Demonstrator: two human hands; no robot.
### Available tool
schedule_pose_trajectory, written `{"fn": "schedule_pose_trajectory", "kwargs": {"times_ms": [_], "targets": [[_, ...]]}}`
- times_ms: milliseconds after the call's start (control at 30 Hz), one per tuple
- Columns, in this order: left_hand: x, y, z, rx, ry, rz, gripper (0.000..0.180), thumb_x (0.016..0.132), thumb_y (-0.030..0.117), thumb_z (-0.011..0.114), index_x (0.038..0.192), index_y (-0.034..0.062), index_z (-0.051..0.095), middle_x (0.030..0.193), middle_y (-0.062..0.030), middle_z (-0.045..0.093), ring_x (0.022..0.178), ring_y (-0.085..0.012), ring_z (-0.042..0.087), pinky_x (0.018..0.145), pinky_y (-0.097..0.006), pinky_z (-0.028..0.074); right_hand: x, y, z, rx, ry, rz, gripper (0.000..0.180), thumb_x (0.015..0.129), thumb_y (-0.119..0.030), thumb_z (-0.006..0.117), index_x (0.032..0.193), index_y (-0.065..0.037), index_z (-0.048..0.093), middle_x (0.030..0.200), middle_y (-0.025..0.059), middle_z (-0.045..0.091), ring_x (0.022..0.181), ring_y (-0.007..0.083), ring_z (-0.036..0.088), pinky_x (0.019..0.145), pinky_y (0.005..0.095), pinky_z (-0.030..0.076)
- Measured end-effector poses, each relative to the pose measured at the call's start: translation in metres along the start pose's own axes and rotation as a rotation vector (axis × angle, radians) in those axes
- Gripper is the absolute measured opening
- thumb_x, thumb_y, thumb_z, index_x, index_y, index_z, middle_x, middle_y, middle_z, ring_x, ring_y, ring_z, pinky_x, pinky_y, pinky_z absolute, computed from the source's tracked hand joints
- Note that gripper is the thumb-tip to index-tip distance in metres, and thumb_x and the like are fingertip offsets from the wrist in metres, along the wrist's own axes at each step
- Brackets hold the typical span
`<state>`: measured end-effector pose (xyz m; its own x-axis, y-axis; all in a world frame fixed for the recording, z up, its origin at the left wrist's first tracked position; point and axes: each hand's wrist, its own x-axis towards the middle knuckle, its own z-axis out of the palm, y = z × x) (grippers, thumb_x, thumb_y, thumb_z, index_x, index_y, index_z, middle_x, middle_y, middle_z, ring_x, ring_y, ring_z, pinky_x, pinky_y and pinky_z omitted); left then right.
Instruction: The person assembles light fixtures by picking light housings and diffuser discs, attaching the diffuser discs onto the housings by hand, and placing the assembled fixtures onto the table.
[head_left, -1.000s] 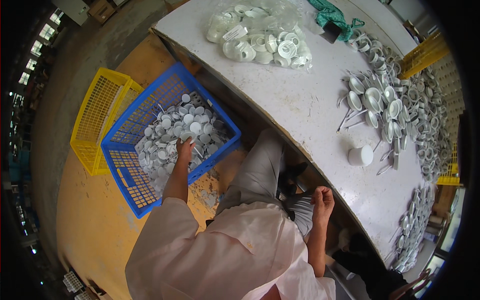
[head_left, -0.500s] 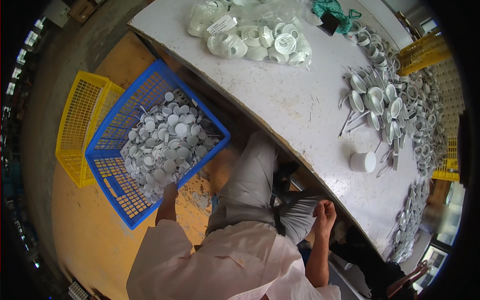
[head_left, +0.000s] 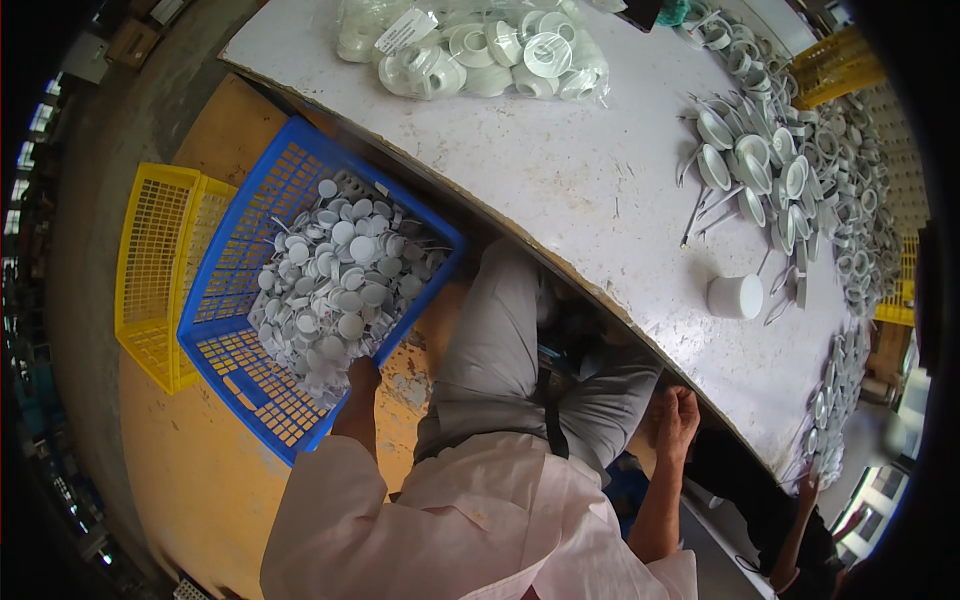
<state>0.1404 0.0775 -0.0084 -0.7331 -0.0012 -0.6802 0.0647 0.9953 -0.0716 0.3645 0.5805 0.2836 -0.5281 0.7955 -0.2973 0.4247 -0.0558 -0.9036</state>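
Observation:
My left hand (head_left: 364, 376) reaches over the near rim of a blue plastic basket (head_left: 453, 243), which sits tilted at my left. Inside is a heap of small round white discs (head_left: 340, 262), some trailing thin wires. The fingers of that hand are hidden at the heap's near edge, beside some crumpled clear film (head_left: 328, 384); what they touch cannot be made out. Bent at the elbow, my right arm holds my right hand (head_left: 678, 418) beside the table's edge, above my right knee. Its fingers are curled together, with nothing visible in them.
On the white table (head_left: 560, 180) lie a clear bag of white ring-shaped parts (head_left: 490, 55), a white cylinder (head_left: 735, 297) and a long pile of white lamp-like cups with wires (head_left: 755, 165). A yellow crate (head_left: 150, 270) stands behind the basket. Another person's arm (head_left: 795, 540) reaches in at lower right.
My right hand has moved from over my thigh toward the table's edge. My left hand stays at the basket's rim. The other person's hand has come up to the pile. The view has shifted slightly.

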Motion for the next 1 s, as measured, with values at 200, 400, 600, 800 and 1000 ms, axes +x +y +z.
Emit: {"fn": "schedule_pose_trajectory", "kwargs": {"times_ms": [200, 400, 600, 800, 1000], "targets": [[0.026, -0.014, 0.027, -0.133, 0.023, -0.007, 0.021, 0.067, 0.012, 0.069, 0.083, -0.0007, 0.063, 0.089, -0.0209, 0.064, 0.087, -0.0353, 0.063, 0.076, -0.044, 0.051, 0.0, -0.024, 0.01, -0.032, 0.029, -0.054, 0.016, 0.088, -0.023, 0.063, 0.089, -0.009, 0.056, 0.068, -0.0061, 0.05, 0.055, 0.0026, 0.044, 0.05, 0.0175, 0.038], [0.047, -0.004, 0.002, -0.277, 0.324, 0.484, 0.032, 0.07, 0.024, 0.068, 0.094, 0.0023, 0.067, 0.09, -0.02, 0.065, 0.082, -0.0338, 0.064, 0.074, -0.039, 0.051, 0.017, -0.037, -0.027, 0.055, 0.192, -0.12, 0.015, 0.088, -0.018, 0.063, 0.091, -0.005, 0.057, 0.074, -0.0032, 0.054, 0.062, 0.0034, 0.048, 0.055, 0.0183, 0.04], [-0.038, 0.116, -0.127, -0.904, 0.287, 0.584, 0.027, 0.086, 0.019, 0.057, 0.099, -0.0019, 0.066, 0.08, -0.0155, 0.068, 0.074, -0.0221, 0.066, 0.069, -0.031, 0.05, 0.051, -0.042, -0.064, -0.147, 0.453, -0.252, 0.019, 0.083, -0.014, 0.067, 0.095, -0.002, 0.059, 0.079, 0.0034, 0.06, 0.069, 0.011, 0.054, 0.062, 0.0249, 0.046], [-0.116, 0.213, -0.185, -0.938, 0.146, 0.77, 0.028, 0.089, 0.018, 0.056, 0.102, -0.0043, 0.065, 0.085, -0.0132, 0.069, 0.082, -0.0153, 0.065, 0.073, -0.026, 0.05, 0.115, -0.021, -0.179, -1.001, 1.041, -0.575, 0.037, 0.077, -0.014, 0.066, 0.111, -0.002, 0.056, 0.104, 0.0161, 0.057, 0.093, 0.0314, 0.055, 0.08, 0.042, 0.046], [-0.193, 0.296, -0.188, -0.816, -0.062, 1.262, 0.019, 0.084, 0.01, 0.062, 0.098, -0.0034, 0.066, 0.1, -0.0136, 0.067, 0.078, -0.0117, 0.064, 0.071, -0.023, 0.05, 0.149, -0.016, -0.202, -0.92, 0.752, -0.101, 0.024, 0.084, -0.02, 0.057, 0.1, -0.003, 0.064, 0.103, 0.0165, 0.06, 0.093, 0.0304, 0.058, 0.083, 0.042, 0.046]]}}
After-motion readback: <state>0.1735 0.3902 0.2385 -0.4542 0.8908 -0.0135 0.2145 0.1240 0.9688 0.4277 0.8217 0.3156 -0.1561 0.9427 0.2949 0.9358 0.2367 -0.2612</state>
